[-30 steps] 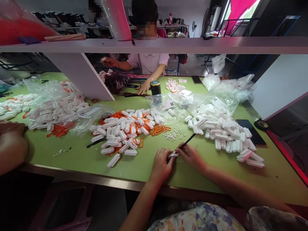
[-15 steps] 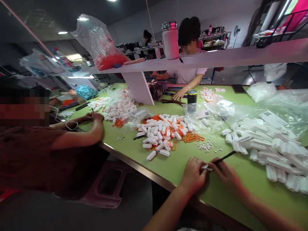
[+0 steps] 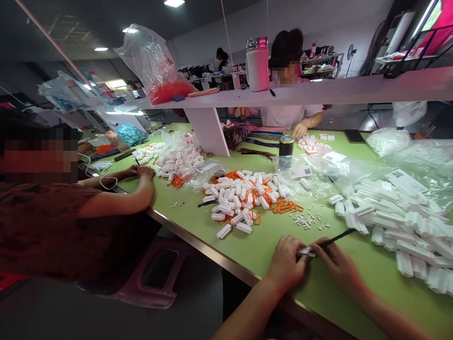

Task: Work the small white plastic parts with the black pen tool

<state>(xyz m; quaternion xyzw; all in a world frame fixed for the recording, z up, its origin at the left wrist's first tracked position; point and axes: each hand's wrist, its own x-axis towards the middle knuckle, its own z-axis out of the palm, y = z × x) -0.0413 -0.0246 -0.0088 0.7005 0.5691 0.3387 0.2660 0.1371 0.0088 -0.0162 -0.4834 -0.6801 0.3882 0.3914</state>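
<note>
My left hand (image 3: 287,260) is closed on a small white plastic piece (image 3: 306,252), held just above the table's front edge. Between the fingers of my right hand (image 3: 338,267) is a slim black hand tool (image 3: 339,237). Its upper end points up and right, and its working end, hidden by my fingers, is at the white piece. Beyond my hands lie tiny white bits (image 3: 307,220), scattered loosely. A heap of white plastic pieces (image 3: 244,193) mixed with orange rectangular frames (image 3: 287,206) sits further left.
A large pile of white plastic blocks (image 3: 399,222) lies to the right beside clear plastic bags (image 3: 336,167). A black can (image 3: 286,146) stands behind. Co-workers sit at left and across the green table (image 3: 198,222). A raised shelf (image 3: 339,94) spans the table.
The view has shifted slightly. My hands stay together with the white piece and tool, the piece showing a little more. The co-worker across has moved a hand right, toward the small white-and-orange pile.
</note>
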